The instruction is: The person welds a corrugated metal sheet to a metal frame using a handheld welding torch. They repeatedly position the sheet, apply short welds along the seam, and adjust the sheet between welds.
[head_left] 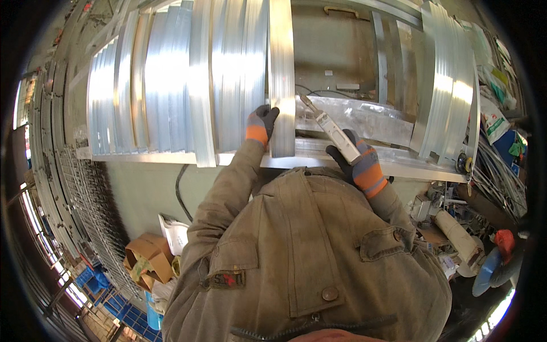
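My left hand, in a grey and orange work glove, grips the left edge of a long aluminium profile near its close end. The profile lies across the metal frame. In my right hand, gloved alike, is a pale, stick-shaped hand tool with a narrow metal tip. That tip points up and left, just to the right of the profile and apart from it. The fingers wrap round the tool's lower end; some are hidden behind it. What kind of tool it is I cannot tell.
Several more profiles lie side by side on the left, others on the right. The frame's front rail runs before my body. A cardboard box stands at lower left. Cables and bags crowd the right.
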`<state>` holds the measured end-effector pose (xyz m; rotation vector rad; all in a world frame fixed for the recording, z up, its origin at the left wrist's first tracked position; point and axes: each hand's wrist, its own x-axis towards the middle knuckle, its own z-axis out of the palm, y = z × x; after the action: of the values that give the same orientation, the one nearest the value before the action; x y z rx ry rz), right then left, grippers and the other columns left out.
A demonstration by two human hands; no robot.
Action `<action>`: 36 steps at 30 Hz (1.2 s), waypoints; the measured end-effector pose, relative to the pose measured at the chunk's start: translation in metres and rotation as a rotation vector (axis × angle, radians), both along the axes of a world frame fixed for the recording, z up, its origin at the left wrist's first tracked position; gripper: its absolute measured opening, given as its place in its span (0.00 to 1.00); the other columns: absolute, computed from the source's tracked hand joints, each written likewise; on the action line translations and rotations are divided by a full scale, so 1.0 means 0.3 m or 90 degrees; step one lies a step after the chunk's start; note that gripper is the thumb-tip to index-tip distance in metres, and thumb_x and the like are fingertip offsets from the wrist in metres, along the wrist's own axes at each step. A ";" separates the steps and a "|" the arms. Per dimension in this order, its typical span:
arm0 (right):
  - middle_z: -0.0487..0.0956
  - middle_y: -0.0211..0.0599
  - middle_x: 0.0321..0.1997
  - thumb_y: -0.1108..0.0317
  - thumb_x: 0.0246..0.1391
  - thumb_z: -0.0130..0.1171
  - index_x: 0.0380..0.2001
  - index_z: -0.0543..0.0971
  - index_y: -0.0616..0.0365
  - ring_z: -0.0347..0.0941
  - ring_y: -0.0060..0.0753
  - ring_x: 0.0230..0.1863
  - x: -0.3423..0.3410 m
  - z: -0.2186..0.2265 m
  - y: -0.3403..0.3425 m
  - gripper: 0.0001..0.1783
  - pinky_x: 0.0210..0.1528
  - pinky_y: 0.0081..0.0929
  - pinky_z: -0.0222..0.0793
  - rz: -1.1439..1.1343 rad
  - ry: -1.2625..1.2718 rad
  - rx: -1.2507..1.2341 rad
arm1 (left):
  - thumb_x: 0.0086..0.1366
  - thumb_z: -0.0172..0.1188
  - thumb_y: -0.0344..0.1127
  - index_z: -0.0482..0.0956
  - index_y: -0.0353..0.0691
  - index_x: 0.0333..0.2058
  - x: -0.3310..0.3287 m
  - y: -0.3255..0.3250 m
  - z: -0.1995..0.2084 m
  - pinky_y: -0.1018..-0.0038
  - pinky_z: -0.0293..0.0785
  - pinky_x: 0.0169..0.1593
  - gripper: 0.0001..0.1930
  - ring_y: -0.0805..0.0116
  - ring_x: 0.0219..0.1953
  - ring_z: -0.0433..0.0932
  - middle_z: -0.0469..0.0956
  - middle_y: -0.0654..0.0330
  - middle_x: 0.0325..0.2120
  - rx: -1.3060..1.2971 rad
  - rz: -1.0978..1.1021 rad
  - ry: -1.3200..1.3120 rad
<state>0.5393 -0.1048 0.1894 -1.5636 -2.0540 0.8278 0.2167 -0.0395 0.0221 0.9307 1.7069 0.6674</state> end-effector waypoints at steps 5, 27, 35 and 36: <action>0.86 0.51 0.39 0.50 0.67 0.76 0.56 0.80 0.56 0.84 0.62 0.36 0.004 0.000 -0.001 0.26 0.36 0.50 0.79 0.011 0.006 0.032 | 0.67 0.78 0.50 0.89 0.33 0.58 -0.068 0.088 -0.001 0.63 0.85 0.41 0.29 0.61 0.34 0.88 0.92 0.48 0.40 -0.134 -0.069 0.038; 0.89 0.42 0.53 0.67 0.68 0.76 0.63 0.85 0.61 0.86 0.36 0.50 0.012 0.263 0.383 0.23 0.55 0.33 0.82 0.210 0.087 -0.223 | 0.61 0.82 0.57 0.91 0.45 0.47 -0.163 0.228 0.012 0.58 0.85 0.49 0.25 0.58 0.39 0.89 0.92 0.58 0.35 -0.266 -0.323 0.244; 0.89 0.43 0.61 0.68 0.71 0.73 0.66 0.83 0.64 0.83 0.34 0.58 0.000 0.215 0.537 0.24 0.64 0.33 0.78 0.266 0.079 -0.385 | 0.62 0.80 0.63 0.90 0.41 0.51 -0.166 0.211 0.010 0.56 0.85 0.51 0.31 0.54 0.43 0.90 0.93 0.54 0.39 -0.198 -0.383 0.347; 0.90 0.43 0.59 0.67 0.71 0.73 0.64 0.84 0.63 0.84 0.35 0.55 -0.012 0.187 0.540 0.22 0.62 0.34 0.79 0.270 0.117 -0.373 | 0.62 0.79 0.63 0.90 0.41 0.50 -0.165 0.216 0.012 0.55 0.85 0.51 0.31 0.54 0.43 0.90 0.92 0.54 0.39 -0.214 -0.382 0.337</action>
<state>0.5357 0.0571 0.2455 -1.2411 -2.1466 1.7887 0.1672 0.0253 0.0258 1.3612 1.7706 -0.2819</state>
